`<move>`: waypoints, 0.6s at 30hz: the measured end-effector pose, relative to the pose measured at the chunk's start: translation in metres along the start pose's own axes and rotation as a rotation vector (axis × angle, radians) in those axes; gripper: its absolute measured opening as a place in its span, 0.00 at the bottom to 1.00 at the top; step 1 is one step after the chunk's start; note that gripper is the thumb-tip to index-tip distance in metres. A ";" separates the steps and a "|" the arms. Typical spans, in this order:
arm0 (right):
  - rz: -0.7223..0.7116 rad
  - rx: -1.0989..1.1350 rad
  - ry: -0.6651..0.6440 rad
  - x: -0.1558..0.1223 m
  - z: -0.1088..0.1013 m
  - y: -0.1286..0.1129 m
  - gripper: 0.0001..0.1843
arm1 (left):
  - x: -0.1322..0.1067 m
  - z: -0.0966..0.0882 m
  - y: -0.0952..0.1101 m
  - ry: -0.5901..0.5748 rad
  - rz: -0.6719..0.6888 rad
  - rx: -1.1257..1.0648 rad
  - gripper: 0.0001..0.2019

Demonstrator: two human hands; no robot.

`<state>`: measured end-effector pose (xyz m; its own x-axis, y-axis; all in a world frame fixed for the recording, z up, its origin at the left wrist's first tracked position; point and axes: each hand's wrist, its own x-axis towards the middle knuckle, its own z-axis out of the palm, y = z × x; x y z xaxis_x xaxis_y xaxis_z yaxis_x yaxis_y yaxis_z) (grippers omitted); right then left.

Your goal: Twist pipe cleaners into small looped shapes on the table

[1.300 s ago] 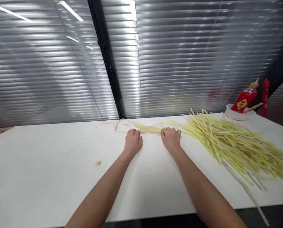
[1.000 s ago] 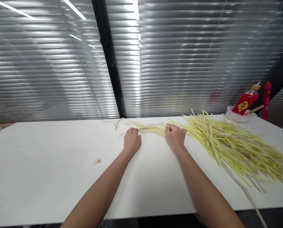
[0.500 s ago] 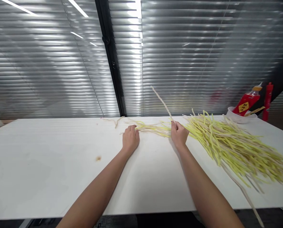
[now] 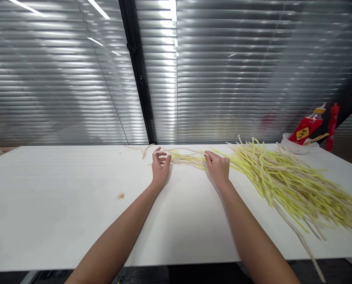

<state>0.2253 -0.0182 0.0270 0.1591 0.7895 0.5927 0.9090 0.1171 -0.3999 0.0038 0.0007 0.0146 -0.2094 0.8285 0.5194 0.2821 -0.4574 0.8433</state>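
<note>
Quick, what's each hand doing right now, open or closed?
Left hand: open, fingers loosely curled; can't tell whether it touches a strand.
Right hand: closed, pinching a pale strand.

The right hand [image 4: 219, 169] pinches a pale strand [image 4: 190, 150]; the left hand [image 4: 161, 166] is loosely curled nearby. A yellowish pile [image 4: 291, 179] lies on the table [image 4: 66, 197] near a bowl [image 4: 294, 146].

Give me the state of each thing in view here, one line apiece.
Left hand, open, fingers loosely curled
Right hand, closed, fingertips apparently pinching a pale strand
Strands between the hands, loose on the table
Pile of strands, spread out, yellow and pale mixed
Long strand, hanging over the table's front edge
Bottle, tilted, in the bowl
Bowl, upright
Red tube, roughly upright
Blinds, lowered
</note>
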 end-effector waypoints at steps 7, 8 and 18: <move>0.006 -0.047 -0.110 0.000 -0.002 0.001 0.14 | 0.009 0.001 -0.004 0.218 -0.215 -0.314 0.15; 0.019 -0.053 -0.122 0.000 -0.002 0.002 0.14 | 0.010 0.001 -0.005 0.238 -0.227 -0.325 0.14; 0.243 0.149 -0.197 0.003 -0.001 0.012 0.26 | 0.015 -0.001 -0.018 0.353 -0.380 -0.445 0.14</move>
<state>0.2367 -0.0151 0.0247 0.2730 0.9048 0.3269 0.7854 -0.0133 -0.6189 -0.0050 0.0213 0.0076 -0.5317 0.8374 0.1266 -0.2674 -0.3077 0.9131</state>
